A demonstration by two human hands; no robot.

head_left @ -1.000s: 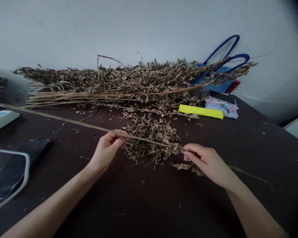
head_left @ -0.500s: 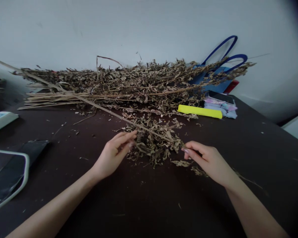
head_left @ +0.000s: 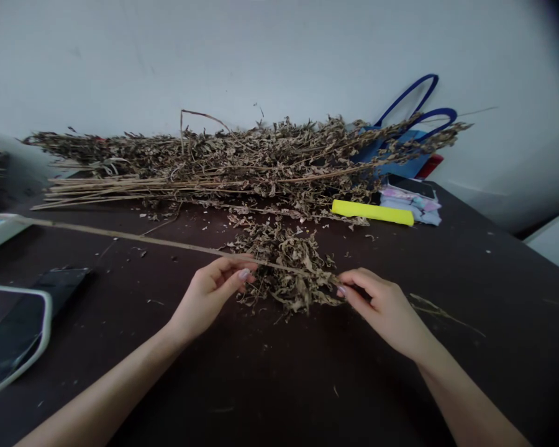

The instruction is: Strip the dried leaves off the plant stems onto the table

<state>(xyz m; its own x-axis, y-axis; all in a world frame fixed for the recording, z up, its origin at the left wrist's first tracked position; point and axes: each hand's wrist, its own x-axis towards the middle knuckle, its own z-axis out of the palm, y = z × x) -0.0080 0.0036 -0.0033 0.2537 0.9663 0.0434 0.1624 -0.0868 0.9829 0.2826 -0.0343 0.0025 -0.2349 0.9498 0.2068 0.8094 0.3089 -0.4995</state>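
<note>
A long dried plant stem (head_left: 135,236) runs from the left edge to the middle of the head view, with withered leaves at its right end. My right hand (head_left: 375,301) is closed, pinching that leafy tip between thumb and fingers. Further left, my left hand (head_left: 214,285) has its fingers curled around the stem, thumb close to the forefinger. Between and beneath the hands lies a pile of crumpled dried leaves (head_left: 284,248) on the dark table (head_left: 270,385).
A big bundle of dried stalks (head_left: 242,155) lies along the wall. Right of it are a yellow roll (head_left: 372,212), a phone (head_left: 410,185) on a tissue pack (head_left: 417,205), and a blue bag (head_left: 395,164). A black flat object (head_left: 65,282) and white frame (head_left: 49,310) are at left.
The stem's left end has swung down, so it now lies flatter across the view. My left fingers have come onto the stem. The right hand shifted slightly left with the leafy tip.
</note>
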